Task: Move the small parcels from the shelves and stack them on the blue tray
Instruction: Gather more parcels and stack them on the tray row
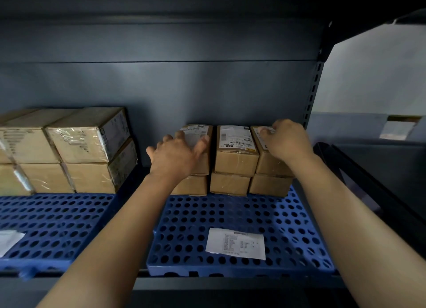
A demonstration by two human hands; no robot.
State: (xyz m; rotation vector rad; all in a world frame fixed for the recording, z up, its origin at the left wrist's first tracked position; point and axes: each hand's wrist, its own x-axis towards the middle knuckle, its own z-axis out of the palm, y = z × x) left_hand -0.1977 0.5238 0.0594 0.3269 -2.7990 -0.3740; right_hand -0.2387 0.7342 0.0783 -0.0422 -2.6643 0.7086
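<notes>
Six parcels (237,146) lie lengthwise front-to-back, left hand (177,155) gripping the top-left parcel (196,132), right hand (285,141) the top-right parcel (265,163).

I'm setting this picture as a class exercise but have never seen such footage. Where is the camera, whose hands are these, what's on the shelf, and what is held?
No machine here: a person works with bare hands, and the one picture comes from a camera worn on their head, looking forward and down. The arms reaching in from below are the wearer's own. On the dark shelf lies a blue perforated tray. At its back stand six small cardboard parcels, three across and two high. The left hand curls over the top left parcel; the right hand curls over the top right parcel. The top middle parcel has no hand on it. A white paper slip lies flat on the tray in front. Further left, larger taped boxes sit on a second blue tray.
</notes>
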